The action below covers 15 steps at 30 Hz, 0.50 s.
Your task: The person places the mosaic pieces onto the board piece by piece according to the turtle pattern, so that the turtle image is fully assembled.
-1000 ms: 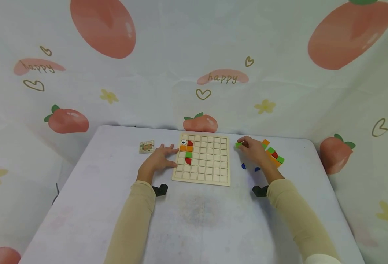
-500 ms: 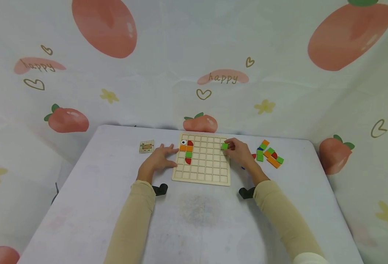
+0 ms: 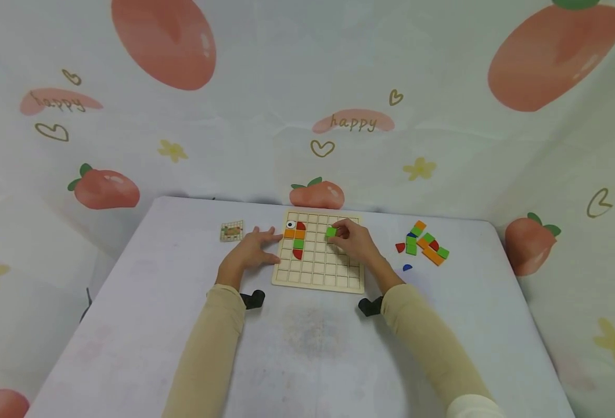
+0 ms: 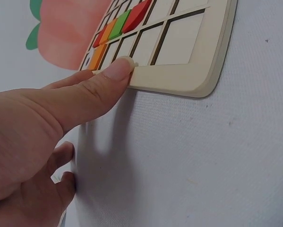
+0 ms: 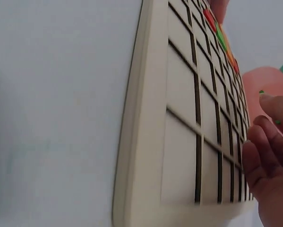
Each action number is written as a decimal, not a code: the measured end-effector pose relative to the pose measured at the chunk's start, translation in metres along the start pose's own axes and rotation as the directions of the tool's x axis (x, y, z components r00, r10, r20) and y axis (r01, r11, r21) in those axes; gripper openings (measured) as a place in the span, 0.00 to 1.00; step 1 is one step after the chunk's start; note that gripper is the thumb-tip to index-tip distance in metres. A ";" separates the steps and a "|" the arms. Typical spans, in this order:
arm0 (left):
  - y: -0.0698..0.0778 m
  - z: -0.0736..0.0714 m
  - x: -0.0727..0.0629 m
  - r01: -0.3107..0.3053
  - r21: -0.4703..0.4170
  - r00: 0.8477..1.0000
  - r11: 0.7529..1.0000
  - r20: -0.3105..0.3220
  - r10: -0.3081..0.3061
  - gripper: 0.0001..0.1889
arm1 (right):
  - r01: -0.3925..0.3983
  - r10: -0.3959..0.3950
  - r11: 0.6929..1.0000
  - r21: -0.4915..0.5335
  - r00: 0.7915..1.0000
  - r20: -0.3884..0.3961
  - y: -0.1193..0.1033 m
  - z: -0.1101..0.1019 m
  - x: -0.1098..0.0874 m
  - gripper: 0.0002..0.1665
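Observation:
My right hand [image 3: 356, 240] pinches a green square tile [image 3: 330, 231] over the upper middle of the wooden grid board [image 3: 317, 287]. Fingers spread, my left hand [image 3: 251, 253] rests at the board's left edge; in the left wrist view its thumb [image 4: 118, 69] touches the rim. Tiles sit in the board's left columns: a white eye tile [image 3: 291, 224], a red quarter-round [image 3: 301, 226], orange squares [image 3: 294, 234], a green square [image 3: 299, 244] and a lower red quarter-round [image 3: 298, 254]. In the right wrist view the curled fingers [image 5: 269, 146] hide most of the held tile.
Right of the board lie loose tiles: a red quarter-round [image 3: 400, 248], a blue piece [image 3: 407, 267], green tiles [image 3: 411, 245], and orange ones [image 3: 433, 256]. A small pattern card [image 3: 232, 231] lies left of the board. Behind the table [image 3: 317, 360] hangs a printed cloth.
My right hand has carried the green tile leftward from beside the loose pile, across the board's right edge, to above its middle columns. The left hand has stayed in place.

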<state>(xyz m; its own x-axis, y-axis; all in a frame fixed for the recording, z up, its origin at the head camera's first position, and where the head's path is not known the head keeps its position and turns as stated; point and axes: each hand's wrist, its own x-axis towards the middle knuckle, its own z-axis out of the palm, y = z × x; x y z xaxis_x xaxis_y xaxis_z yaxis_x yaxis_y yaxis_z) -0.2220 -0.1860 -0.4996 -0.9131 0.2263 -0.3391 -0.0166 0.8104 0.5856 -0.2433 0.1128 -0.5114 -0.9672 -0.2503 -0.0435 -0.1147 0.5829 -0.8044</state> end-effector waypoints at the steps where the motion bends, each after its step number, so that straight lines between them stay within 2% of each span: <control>1: 0.000 0.000 0.000 0.001 -0.001 1.000 1.000 0.001 -0.001 0.40 | 0.012 -0.012 1.000 0.003 1.000 0.005 -0.002 0.003 0.001 0.23; 7: 0.003 -0.001 -0.001 0.002 -0.015 1.000 1.000 0.004 -0.002 0.40 | 0.045 -0.046 0.999 0.027 0.998 0.045 -0.012 0.017 0.005 0.21; 15: 0.003 -0.003 -0.003 -0.027 -0.001 1.000 1.000 0.008 0.027 0.39 | 0.100 -0.091 0.989 -0.105 0.992 0.082 -0.012 0.032 0.007 0.20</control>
<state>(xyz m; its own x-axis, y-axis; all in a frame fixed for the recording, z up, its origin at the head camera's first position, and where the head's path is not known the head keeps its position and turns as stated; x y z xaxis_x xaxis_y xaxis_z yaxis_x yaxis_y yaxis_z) -0.2208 -0.1859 -0.4949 -0.9098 0.2523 -0.3295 0.0073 0.8036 0.5952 -0.2419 0.0793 -0.5215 -0.9308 -0.3651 -0.0185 -0.2336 0.6331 -0.7380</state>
